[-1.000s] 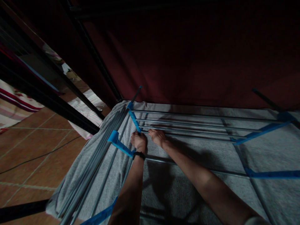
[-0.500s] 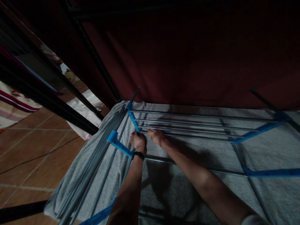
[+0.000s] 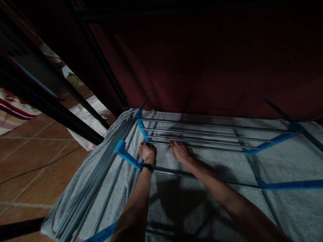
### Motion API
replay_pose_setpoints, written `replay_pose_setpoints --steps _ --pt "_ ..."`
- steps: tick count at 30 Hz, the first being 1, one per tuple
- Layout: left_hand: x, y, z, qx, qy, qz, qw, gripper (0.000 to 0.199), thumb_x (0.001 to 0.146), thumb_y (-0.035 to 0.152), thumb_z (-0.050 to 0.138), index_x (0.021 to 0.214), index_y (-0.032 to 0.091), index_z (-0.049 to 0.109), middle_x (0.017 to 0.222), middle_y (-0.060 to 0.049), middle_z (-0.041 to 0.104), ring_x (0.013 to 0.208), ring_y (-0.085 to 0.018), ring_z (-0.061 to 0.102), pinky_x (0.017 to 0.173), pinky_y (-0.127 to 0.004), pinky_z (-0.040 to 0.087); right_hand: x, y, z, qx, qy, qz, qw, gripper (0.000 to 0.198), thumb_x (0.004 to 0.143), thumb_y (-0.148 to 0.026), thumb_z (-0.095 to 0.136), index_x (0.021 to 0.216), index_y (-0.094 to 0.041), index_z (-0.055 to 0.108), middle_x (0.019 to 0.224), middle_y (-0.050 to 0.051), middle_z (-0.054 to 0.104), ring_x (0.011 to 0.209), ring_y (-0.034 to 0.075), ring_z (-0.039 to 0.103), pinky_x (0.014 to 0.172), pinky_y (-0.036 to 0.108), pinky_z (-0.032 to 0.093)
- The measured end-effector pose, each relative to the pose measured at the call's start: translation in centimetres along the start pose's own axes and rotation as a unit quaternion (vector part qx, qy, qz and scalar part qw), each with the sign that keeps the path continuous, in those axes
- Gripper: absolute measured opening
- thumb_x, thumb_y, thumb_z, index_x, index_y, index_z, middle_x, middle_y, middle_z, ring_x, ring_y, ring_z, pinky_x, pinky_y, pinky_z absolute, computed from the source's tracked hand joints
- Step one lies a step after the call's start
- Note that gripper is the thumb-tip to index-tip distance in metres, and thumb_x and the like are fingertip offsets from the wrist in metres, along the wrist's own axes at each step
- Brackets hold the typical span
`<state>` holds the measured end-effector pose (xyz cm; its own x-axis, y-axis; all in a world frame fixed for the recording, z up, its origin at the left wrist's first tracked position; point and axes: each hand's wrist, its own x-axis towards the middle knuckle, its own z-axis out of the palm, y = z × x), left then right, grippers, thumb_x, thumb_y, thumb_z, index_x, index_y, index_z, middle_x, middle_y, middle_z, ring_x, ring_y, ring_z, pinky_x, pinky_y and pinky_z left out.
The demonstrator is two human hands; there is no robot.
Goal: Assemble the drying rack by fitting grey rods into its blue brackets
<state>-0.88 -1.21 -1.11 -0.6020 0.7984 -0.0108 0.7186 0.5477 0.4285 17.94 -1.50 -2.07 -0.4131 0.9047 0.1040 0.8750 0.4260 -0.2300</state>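
Metal rods run crosswise between a blue plastic bracket on the left and another blue bracket on the right. My left hand, with a dark band at the wrist, is closed around the lower end of the left bracket. Its fingertips are partly hidden. A short way to the right, my right hand has its fingers curled over the lowest metal rod. Nearer me, a single crosswise rod joins a second left bracket and a right one.
A bundle of loose grey tubes lies along the left side of the grey blanket. Black metal posts stand at the left, beyond them a tiled floor with a cable. A dark red cloth hangs behind.
My right hand has slid right along the lowest rod, away from my left hand. The left hand stays at the bracket's end. The view has shifted slightly.
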Motion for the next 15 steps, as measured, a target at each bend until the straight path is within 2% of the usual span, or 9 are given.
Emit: replay_pose_setpoints --steps 5,15 --pt "0.0 0.1 0.1 -0.007 0.008 -0.007 1.0 0.034 0.1 0.03 0.055 0.125 0.014 0.071 0.126 -0.02 0.067 0.124 -0.036 0.061 0.101 -0.045 0.048 -0.6 1.7 0.5 0.001 0.002 -0.012 1.0 0.036 0.106 -0.021 0.044 0.135 -0.02 0.065 0.133 0.013 0.069 0.12 0.024 0.063 0.107 0.038 0.047" --pt "0.5 0.4 0.0 0.005 0.004 -0.019 1.0 0.028 0.098 0.034 0.055 0.113 0.016 0.07 0.122 -0.017 0.068 0.122 -0.036 0.061 0.1 -0.045 0.049 0.3 1.8 0.1 0.024 -0.01 -0.018 0.999 0.03 0.105 -0.018 0.048 0.126 -0.022 0.07 0.124 0.009 0.073 0.114 0.02 0.066 0.099 0.033 0.051"
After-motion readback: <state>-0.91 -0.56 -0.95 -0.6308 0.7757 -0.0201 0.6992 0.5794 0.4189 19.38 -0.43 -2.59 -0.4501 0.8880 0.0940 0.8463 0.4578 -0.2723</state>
